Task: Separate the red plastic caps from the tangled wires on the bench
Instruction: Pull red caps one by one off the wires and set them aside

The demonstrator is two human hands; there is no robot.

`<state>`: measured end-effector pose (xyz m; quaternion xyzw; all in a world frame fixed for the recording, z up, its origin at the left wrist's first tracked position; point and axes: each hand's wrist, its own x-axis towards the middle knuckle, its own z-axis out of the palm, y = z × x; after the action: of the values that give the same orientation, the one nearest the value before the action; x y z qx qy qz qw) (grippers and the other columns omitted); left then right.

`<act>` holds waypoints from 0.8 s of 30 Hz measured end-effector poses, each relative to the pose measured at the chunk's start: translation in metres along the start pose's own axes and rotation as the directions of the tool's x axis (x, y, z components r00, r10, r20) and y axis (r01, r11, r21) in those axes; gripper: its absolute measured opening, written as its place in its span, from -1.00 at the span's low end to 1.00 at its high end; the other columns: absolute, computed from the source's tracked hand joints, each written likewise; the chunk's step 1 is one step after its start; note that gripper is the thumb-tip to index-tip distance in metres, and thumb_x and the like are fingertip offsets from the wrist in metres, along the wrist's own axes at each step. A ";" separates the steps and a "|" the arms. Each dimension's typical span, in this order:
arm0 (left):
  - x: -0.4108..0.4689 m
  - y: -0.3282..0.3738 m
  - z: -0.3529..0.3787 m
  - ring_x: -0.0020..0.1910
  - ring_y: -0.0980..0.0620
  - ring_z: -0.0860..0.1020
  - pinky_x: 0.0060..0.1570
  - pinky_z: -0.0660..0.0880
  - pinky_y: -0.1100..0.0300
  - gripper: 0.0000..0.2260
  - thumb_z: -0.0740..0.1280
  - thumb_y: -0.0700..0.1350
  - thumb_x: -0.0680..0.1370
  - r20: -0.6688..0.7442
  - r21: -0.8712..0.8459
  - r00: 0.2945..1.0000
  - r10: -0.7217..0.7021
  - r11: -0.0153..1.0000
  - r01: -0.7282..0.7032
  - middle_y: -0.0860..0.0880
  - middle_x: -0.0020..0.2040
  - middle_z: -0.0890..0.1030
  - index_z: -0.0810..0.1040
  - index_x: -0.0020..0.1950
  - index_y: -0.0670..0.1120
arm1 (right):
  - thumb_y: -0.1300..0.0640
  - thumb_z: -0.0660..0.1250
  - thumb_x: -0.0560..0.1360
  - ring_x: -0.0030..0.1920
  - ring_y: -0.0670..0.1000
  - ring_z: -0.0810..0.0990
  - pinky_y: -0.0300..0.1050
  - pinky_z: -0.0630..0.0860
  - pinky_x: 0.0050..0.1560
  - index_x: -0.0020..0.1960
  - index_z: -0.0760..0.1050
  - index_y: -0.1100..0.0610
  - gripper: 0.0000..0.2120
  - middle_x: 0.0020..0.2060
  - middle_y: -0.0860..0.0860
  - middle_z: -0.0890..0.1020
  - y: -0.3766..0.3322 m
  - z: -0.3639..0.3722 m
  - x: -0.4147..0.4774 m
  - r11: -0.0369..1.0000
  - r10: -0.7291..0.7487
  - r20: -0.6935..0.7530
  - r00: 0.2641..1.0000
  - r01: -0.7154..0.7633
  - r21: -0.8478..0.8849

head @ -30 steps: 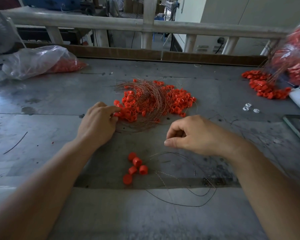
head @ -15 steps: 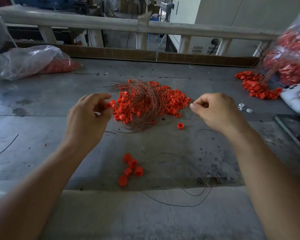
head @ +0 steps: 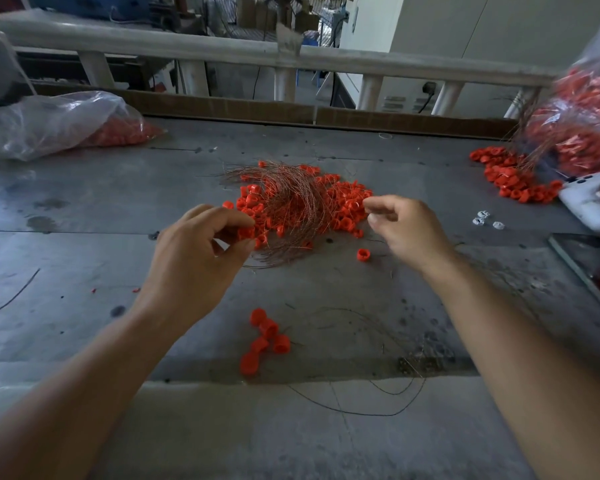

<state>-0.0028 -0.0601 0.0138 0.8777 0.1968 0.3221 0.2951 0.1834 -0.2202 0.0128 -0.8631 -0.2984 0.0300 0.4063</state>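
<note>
Red plastic caps heaped among tangled coppery wires at mid grey metal surface; a few freed caps set apart nearer. Seemingly mid-separation: left hand pinching one red cap between curled fingers and thumb at the heap's near-left edge. Right hand pinched together, fingertip to thumb; whether on a thin wire, cannot tell. Next, probably: draw apart gently, sparing the heap.

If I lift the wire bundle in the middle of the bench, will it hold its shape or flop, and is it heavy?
Probably springy rather than floppy: the wire bundle keeps arched curves on the bench. Likely light, since the strands are hair-thin. The caps tangled in it would probably lift along.
</note>
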 end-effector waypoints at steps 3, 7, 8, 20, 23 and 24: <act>-0.001 0.000 0.000 -0.21 0.25 0.52 -0.24 0.38 0.53 -0.83 0.41 -0.18 0.44 0.009 0.004 1.000 0.000 1.000 0.000 0.21 -0.14 0.51 0.61 0.00 0.01 | 0.24 0.33 0.48 -0.01 -0.12 0.59 -0.21 0.49 0.10 0.15 0.53 0.14 -0.75 -0.01 -0.06 0.61 -0.004 -0.004 -0.002 0.973 -0.076 -0.224 0.972 0.122 0.197; -0.002 0.000 -0.001 -0.22 0.24 0.53 -0.19 0.38 0.58 -0.83 0.42 -0.18 0.43 0.009 -0.004 1.000 0.014 1.000 -0.014 0.19 -0.14 0.52 0.61 -0.01 0.01 | 0.33 0.36 0.43 -0.07 -0.04 0.63 -0.06 0.56 0.03 0.03 0.52 0.10 -0.78 -0.08 -0.07 0.60 -0.011 -0.013 -0.005 0.866 -0.035 -0.444 0.895 0.250 0.434; -0.002 -0.001 -0.001 -0.21 0.24 0.53 -0.18 0.37 0.59 -0.83 0.42 -0.19 0.43 0.009 -0.007 1.000 0.015 1.000 -0.015 0.19 -0.14 0.53 0.61 -0.02 0.01 | 0.36 0.34 0.43 -0.11 -0.06 0.63 -0.05 0.57 0.02 0.00 0.51 0.13 -0.78 -0.11 -0.06 0.59 -0.013 -0.016 -0.006 0.834 -0.015 -0.486 0.874 0.279 0.476; -0.007 0.011 -0.004 -0.28 0.14 0.63 -0.21 0.55 0.36 -0.70 0.46 -0.34 0.26 0.174 -0.560 0.980 -0.092 0.810 0.176 0.05 -0.25 0.68 0.64 -0.29 0.10 | 0.36 0.30 0.45 -0.26 -0.10 0.61 -0.22 0.54 -0.26 -0.13 0.51 0.15 -0.87 -0.36 -0.13 0.63 -0.034 -0.054 -0.023 0.617 -0.052 -0.629 0.776 0.520 0.591; -0.008 0.015 -0.002 -0.30 0.17 0.62 -0.24 0.53 0.38 -0.79 0.43 -0.22 0.16 0.238 -0.672 0.966 -0.100 0.701 0.238 0.05 -0.28 0.67 0.67 -0.30 0.06 | 0.29 0.34 0.45 -0.33 -0.14 0.59 -0.30 0.47 -0.43 -0.13 0.50 0.06 -0.86 -0.35 -0.19 0.61 -0.042 -0.046 -0.032 0.720 -0.277 -0.549 0.789 0.548 0.425; -0.008 0.016 -0.001 -0.30 0.17 0.61 -0.24 0.52 0.39 -0.79 0.43 -0.21 0.15 0.256 -0.696 0.962 -0.099 0.671 0.254 0.04 -0.28 0.68 0.68 -0.30 0.05 | 0.30 0.34 0.44 -0.34 -0.15 0.58 -0.31 0.48 -0.41 -0.13 0.50 0.03 -0.83 -0.34 -0.19 0.61 -0.045 -0.041 -0.036 0.729 -0.354 -0.490 0.797 0.563 0.389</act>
<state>-0.0070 -0.0759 0.0209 0.6941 0.1081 0.2548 0.6645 0.1439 -0.2456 0.0654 -0.6064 -0.4018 -0.1637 0.6664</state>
